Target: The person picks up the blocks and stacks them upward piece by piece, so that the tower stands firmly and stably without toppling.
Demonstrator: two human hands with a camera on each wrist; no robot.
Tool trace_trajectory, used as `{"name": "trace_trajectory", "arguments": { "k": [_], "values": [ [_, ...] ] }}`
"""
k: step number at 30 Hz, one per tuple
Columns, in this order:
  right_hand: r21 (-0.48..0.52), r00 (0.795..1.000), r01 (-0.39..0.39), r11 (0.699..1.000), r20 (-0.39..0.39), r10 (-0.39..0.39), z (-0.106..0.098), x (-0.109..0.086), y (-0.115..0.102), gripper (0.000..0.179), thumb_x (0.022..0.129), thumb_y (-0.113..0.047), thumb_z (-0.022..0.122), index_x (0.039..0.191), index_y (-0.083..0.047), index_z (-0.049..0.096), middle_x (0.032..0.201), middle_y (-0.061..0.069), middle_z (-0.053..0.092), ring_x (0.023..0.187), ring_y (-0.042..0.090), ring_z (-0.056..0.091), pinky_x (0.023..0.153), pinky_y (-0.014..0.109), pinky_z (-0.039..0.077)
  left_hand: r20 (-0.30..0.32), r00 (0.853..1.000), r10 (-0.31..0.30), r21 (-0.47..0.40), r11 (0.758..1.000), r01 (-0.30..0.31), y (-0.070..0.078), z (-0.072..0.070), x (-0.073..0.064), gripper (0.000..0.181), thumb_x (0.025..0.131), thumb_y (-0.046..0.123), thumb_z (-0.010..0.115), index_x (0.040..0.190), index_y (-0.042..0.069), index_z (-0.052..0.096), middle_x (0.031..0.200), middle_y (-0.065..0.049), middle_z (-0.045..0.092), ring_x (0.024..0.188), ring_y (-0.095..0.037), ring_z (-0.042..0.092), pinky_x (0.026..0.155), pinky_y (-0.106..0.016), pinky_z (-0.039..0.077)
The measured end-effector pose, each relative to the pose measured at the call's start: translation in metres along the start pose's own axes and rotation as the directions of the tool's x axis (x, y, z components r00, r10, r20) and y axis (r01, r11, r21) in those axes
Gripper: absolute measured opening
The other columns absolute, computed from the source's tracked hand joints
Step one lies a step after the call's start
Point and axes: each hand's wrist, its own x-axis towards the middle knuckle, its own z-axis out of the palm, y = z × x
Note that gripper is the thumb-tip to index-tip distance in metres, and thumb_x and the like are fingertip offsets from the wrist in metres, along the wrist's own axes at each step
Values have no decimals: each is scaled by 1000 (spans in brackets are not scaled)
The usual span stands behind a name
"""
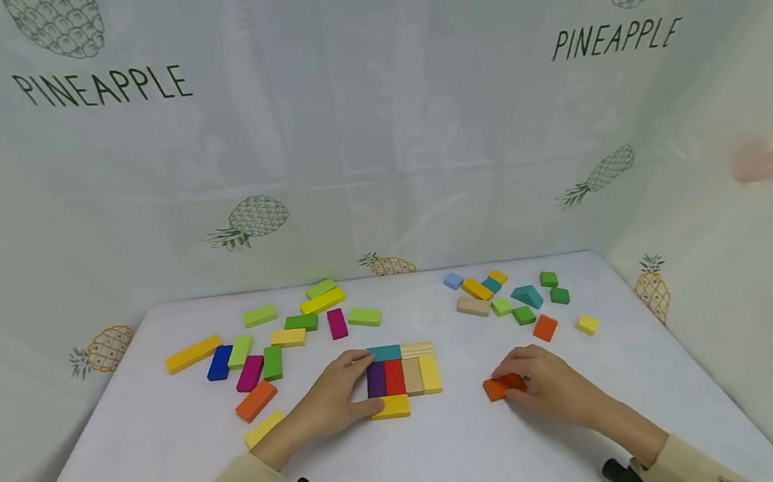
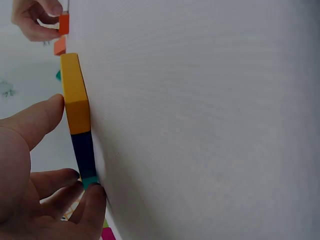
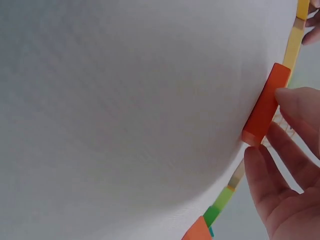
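Observation:
My left hand [image 1: 332, 401] rests along the left side of a flat group of blocks, its thumb at a yellow block [image 1: 394, 410] in front and its fingers by a teal block [image 1: 386, 353] behind. Between them lie a purple block [image 1: 376, 380], a red block [image 1: 395, 377], a tan block [image 1: 412, 377] and an upright yellow block [image 1: 430, 375]. Thin pale wooden strips [image 1: 417, 349] form the back right corner. To the right of the group, my right hand [image 1: 550, 388] pinches a red-orange block [image 3: 267, 107] between thumb and fingers, low at the tabletop.
Loose rectangular blocks in several colours lie at the back left, including an orange block [image 1: 256, 401] and a magenta block [image 1: 337, 324]. Smaller blocks are scattered at the back right, among them a teal triangular block [image 1: 527, 297] and an orange block [image 1: 545, 328]. A pineapple-print sheet [image 1: 372, 150] hangs behind.

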Motion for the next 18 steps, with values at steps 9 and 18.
{"name": "trace_trajectory", "arguments": {
  "k": [9,18],
  "values": [
    [20,999,51,998,3,-51,-2,-4,11,34,87,-5,86,118,-18,80,113,-10,72,105,13,64,91,34,61,7,1000,6,-7,1000,-6,0,-2,-2,77,96,38,80,158,4,49,164,-11,43,150,-35,42,121,-55,40],
    [80,999,31,996,32,-34,0,-1,5,32,87,-7,88,117,-16,80,105,-11,71,88,5,60,78,21,59,9,1000,13,10,1000,-13,-5,1,0,78,96,41,80,158,6,49,164,-10,43,150,-33,42,121,-54,40]
  ]
}}
